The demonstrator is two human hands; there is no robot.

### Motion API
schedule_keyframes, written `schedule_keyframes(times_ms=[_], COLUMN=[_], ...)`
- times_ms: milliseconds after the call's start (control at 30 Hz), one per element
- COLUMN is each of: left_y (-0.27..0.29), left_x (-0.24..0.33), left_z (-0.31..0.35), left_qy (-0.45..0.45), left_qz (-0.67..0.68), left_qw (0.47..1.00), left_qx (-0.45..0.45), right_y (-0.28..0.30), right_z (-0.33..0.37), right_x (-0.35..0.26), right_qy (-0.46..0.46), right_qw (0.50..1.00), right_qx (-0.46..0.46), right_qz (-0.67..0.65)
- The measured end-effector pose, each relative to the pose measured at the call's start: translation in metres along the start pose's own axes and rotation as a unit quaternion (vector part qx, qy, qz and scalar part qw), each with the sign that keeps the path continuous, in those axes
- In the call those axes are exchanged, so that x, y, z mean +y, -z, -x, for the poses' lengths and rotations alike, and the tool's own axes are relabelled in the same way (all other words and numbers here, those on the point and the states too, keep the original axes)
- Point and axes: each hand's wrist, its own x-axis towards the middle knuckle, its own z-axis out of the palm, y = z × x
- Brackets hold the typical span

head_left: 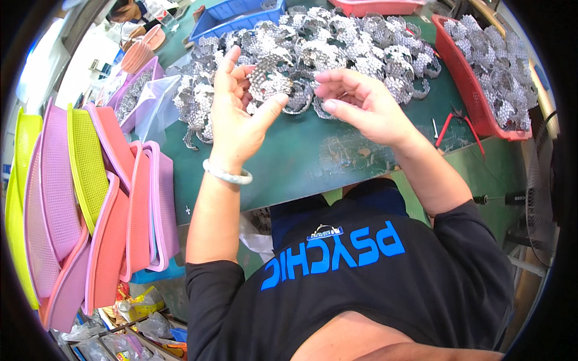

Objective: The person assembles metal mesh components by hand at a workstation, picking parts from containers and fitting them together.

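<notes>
My left hand [241, 114] is raised over the near side of a heap, its thumb stretched out to the right. A curved silver band with a scaly, beaded surface [269, 79] sits between that thumb and the fingers, which are partly hidden behind it; it looks held. My right hand [364, 107] is a little to the right, its fingers bent and its thumb apart from them, with no thing plainly gripped. Below its fingertips more curved bands [299, 99] lie close. A big heap of the same silver bands [379, 51] covers the far part of the green table [289, 174].
A red basket [448, 60] of bands stands at the right, near red-handled pliers [445, 129]. At the back is a blue basket [208, 24]. Stacked pink, purple and lime baskets [108, 198] crowd the left. Another person [129, 15] sits at the far left. A fan [542, 186] stands right.
</notes>
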Motion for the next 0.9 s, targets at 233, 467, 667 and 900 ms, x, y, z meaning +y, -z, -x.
schedule_keyframes(times_ms=[233, 467, 667, 900], left_y=[-0.016, -0.016, -0.015, -0.013], left_x=[-0.001, 0.003, -0.001, -0.012], left_z=[0.036, 0.046, 0.051, 0.054], left_qy=[0.018, 0.068, 0.087, 0.114], left_qz=[-0.008, 0.064, 0.097, 0.146], left_qw=[1.0, 0.995, 0.99, 0.982], left_qx=[-0.021, -0.04, -0.046, -0.041], right_y=[-0.025, -0.032, -0.035, -0.035], right_z=[0.008, 0.014, 0.017, 0.02], right_x=[0.003, 0.005, 0.006, 0.006], right_qy=[0.019, 0.001, -0.007, -0.009], right_qw=[0.997, 0.996, 0.998, 0.999], right_qx=[0.035, 0.022, 0.02, 0.012], right_qz=[-0.06, -0.084, -0.061, -0.05])
